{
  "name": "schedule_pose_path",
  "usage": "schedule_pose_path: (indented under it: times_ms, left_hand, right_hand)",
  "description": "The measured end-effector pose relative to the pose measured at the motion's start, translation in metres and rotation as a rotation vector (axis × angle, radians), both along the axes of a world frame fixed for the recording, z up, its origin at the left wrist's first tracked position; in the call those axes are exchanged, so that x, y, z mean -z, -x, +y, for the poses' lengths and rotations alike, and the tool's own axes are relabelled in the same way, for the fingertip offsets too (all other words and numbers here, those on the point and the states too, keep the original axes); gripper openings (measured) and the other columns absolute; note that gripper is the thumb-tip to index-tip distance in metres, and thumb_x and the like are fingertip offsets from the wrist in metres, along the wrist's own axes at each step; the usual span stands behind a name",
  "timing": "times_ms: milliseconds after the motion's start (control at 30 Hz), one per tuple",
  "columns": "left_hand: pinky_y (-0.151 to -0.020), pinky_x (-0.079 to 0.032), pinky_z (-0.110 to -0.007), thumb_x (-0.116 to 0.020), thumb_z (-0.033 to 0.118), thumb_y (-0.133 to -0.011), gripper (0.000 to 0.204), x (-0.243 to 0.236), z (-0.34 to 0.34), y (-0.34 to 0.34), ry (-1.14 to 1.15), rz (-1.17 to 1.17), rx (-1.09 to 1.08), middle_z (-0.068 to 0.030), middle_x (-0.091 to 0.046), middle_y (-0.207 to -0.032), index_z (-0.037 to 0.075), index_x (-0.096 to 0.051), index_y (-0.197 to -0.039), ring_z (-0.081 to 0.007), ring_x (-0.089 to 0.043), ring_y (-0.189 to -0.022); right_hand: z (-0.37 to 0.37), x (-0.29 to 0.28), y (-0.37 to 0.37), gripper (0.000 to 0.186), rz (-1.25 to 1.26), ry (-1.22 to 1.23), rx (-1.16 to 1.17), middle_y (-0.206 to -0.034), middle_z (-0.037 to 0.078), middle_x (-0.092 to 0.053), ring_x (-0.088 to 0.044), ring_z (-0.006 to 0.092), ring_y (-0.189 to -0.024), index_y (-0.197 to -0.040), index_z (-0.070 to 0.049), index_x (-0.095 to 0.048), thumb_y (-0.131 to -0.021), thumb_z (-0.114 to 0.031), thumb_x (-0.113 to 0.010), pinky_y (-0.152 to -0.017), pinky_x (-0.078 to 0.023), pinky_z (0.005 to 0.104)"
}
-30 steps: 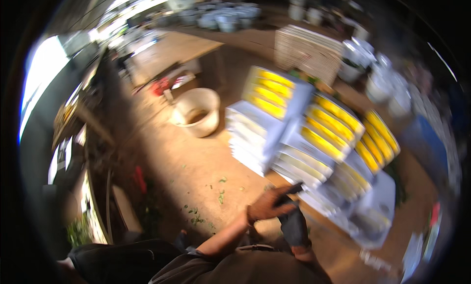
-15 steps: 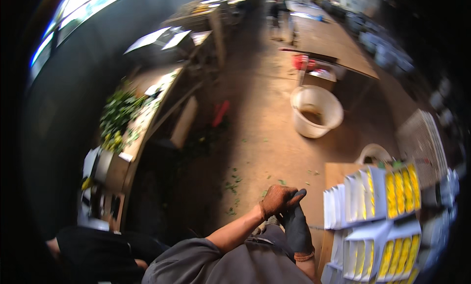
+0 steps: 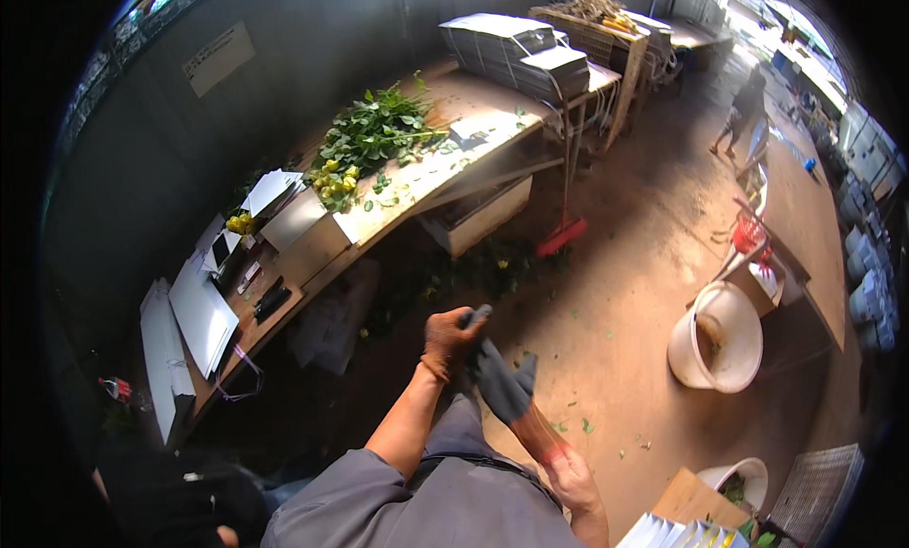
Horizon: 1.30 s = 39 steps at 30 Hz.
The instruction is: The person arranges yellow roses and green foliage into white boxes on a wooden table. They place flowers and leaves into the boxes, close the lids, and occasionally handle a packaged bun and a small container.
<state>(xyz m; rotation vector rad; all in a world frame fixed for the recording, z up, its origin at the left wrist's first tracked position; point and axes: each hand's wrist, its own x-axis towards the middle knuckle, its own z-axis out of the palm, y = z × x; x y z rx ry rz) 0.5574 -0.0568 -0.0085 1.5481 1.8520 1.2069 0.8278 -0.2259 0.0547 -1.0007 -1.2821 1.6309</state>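
Observation:
My left hand (image 3: pixel 451 342), in an orange-brown work glove, is closed round the finger end of a grey-coated work glove (image 3: pixel 504 385) in front of my waist. That grey glove stretches down toward my right hand (image 3: pixel 571 474), its thumb part sticking out to the side. Bare skin shows at my right hand and wrist below the brownish cuff, so the glove is partly off. Motion blurs the cuff, and the right fingers are hidden in it or smeared.
Left, a wooden bench (image 3: pixel 431 174) bears leafy yellow-flowered stems (image 3: pixel 374 132) and white cardboard sheets (image 3: pixel 202 316). A red broom (image 3: pixel 562 237) leans there. Right stand a white tub (image 3: pixel 696 354) and a long table (image 3: pixel 805 217). White-and-yellow packs (image 3: pixel 677 534) lie lower right; a person in dark clothes (image 3: pixel 180 496) is lower left.
My view has swung left, bringing more of the bench in. The grey glove has slid up off my right wrist, baring skin, as my right hand draws down and away from my left.

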Motion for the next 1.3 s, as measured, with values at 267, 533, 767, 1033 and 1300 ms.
schedule_pose_path:
  times_ms: [267, 533, 767, 1033, 1300]
  left_hand:
    - [-0.063, -0.051, -0.027, -0.073, 0.025, -0.089, 0.025, -0.012, 0.086, 0.187, -0.155, -0.454, -0.237, -0.0064, -0.071, -0.073, 0.000, -0.073, -0.091, -0.0083, -0.063, -0.067]
    - [-0.081, -0.050, -0.023, -0.067, 0.008, -0.093, 0.023, -0.022, 0.122, 0.266, -0.270, -0.876, -0.393, -0.0055, -0.070, -0.106, -0.003, -0.067, -0.113, -0.0090, -0.063, -0.091]
    - [-0.084, -0.052, -0.025, -0.066, 0.011, -0.095, 0.027, -0.031, 0.241, 0.351, -0.318, -0.762, -0.523, -0.0067, -0.068, -0.110, -0.003, -0.064, -0.118, -0.0124, -0.063, -0.096]
    - [-0.084, -0.051, -0.029, -0.067, 0.020, -0.096, 0.044, 0.060, 0.370, 0.412, -0.134, -0.606, -0.684, -0.0109, -0.063, -0.113, -0.006, -0.053, -0.128, -0.0185, -0.061, -0.096]
    - [-0.112, -0.036, -0.038, -0.067, 0.017, -0.093, 0.070, 0.029, 0.360, 0.395, -0.024, -0.545, -0.638, -0.0203, -0.038, -0.151, 0.001, -0.030, -0.151, -0.0291, -0.040, -0.138]
  right_hand:
    - [0.191, 0.014, 0.054, 0.028, 0.196, 0.174, 0.256, -0.055, -0.002, -0.039, -0.035, 0.0084, -0.043, -0.102, -0.005, -0.052, -0.107, -0.030, -0.041, -0.049, -0.048, 0.0299]
    - [0.398, 0.039, 0.198, 0.018, -0.481, -0.144, -0.021, -0.065, 0.001, -0.054, -0.049, 0.0071, -0.051, -0.109, -0.004, -0.055, -0.098, -0.017, -0.059, -0.047, -0.042, 0.0252]
    - [0.650, 0.095, 0.297, 0.037, -0.646, -0.432, -0.096, -0.095, 0.012, -0.069, -0.067, 0.0209, -0.087, -0.115, -0.001, -0.058, -0.086, -0.020, -0.071, -0.080, -0.054, 0.0339]
    - [0.870, 0.173, 0.382, 0.091, -1.205, -0.657, -0.120, -0.134, 0.028, -0.049, -0.044, 0.0461, -0.126, -0.139, 0.001, -0.041, -0.071, -0.046, -0.080, -0.104, -0.040, 0.0537]
    - [0.909, 0.184, 0.409, 0.086, -1.351, -0.473, -0.117, -0.127, 0.028, -0.053, -0.053, 0.0431, -0.117, -0.139, -0.003, -0.042, -0.071, -0.042, -0.078, -0.097, -0.046, 0.0506]
